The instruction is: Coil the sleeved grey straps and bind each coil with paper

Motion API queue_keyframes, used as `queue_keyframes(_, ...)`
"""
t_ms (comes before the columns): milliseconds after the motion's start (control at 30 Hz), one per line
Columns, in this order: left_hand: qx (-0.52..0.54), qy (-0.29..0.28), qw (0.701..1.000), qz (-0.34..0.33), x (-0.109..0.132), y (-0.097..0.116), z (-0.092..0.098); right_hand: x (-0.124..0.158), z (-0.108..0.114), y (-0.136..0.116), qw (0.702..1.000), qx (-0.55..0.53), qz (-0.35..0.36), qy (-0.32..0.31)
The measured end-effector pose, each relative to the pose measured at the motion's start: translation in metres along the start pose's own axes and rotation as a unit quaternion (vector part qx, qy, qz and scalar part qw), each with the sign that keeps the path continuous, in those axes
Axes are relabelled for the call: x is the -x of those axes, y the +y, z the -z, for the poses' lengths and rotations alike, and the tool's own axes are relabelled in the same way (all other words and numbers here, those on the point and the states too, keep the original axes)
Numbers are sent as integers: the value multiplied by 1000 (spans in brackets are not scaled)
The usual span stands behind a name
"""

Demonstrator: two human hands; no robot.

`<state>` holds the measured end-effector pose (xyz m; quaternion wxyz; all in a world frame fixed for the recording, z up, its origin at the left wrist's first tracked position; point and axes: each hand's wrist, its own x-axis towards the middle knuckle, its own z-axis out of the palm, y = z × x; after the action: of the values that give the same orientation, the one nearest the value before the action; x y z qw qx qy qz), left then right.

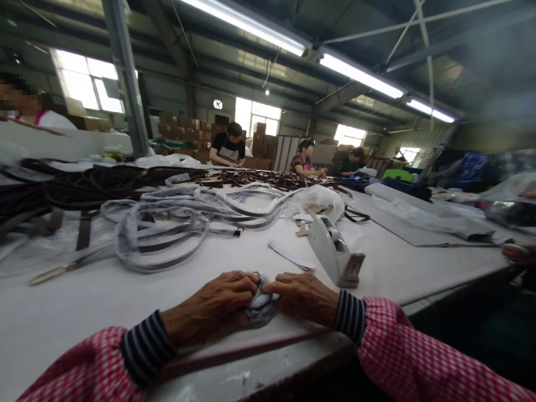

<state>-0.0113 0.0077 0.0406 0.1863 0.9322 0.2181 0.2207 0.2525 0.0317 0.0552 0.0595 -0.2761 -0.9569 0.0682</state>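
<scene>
Near the table's front edge, a small coiled strap in clear plastic wrap point(260, 312) lies between my two hands. A metal ring point(255, 275) shows at its top. My left hand point(228, 298) grips the bundle from the left with curled fingers. From the right, my right hand point(301, 293) presses on it, fingers bent and closed against the plastic. My palms and thumbs are partly hidden. Just beyond my right hand stands a white tape dispenser point(330, 245). A few white paper strips point(290, 255) lie on the table left of it.
Long plastic-wrapped grey straps point(163, 262) loop across the table, with dark brown straps point(84, 184) piled behind at left. Grey sheet material point(422, 223) lies at right. Several people sit at the far side, including one person in a dark shirt point(228, 146). Another person's hand point(517, 253) rests at the right edge.
</scene>
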Motion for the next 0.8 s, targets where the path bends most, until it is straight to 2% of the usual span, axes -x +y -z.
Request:
queue_keyframes(133, -70, -64, 996, 2, -2, 0, 22, -5, -18, -10, 999, 19, -20, 43)
queue_keyframes(233, -104, -88, 990, 39, -7, 3, 32, -15, -28, -25, 995, 43, -70, 62)
queue_keyframes(300, -142, -64, 985, 75, -12, 5, 25, -21, -32, -36, 991, 56, -98, 77)
queue_keyframes(367, -192, -22, 976, 98, -15, 4, 8, -24, -35, -44, 987, 57, -116, 97)
queue_keyframes(467, -210, 36, 973, 92, -13, -1, -20, -22, -33, -42, 986, 39, -122, 104)
queue_keyframes(533, -194, 65, 976, 71, -9, -5, -29, -17, -28, -35, 988, 33, -118, 97)
queue_keyframes(600, -178, 78, 979, 53, -8, -6, -29, -14, -25, -25, 989, 48, -108, 92)
queue_keyframes(700, -151, 58, 986, 43, -11, -4, -17, -13, -25, -14, 989, 71, -81, 97)
queue_keyframes(800, -145, 40, 986, 72, -15, -3, -9, -17, -32, -10, 991, 37, -64, 115)
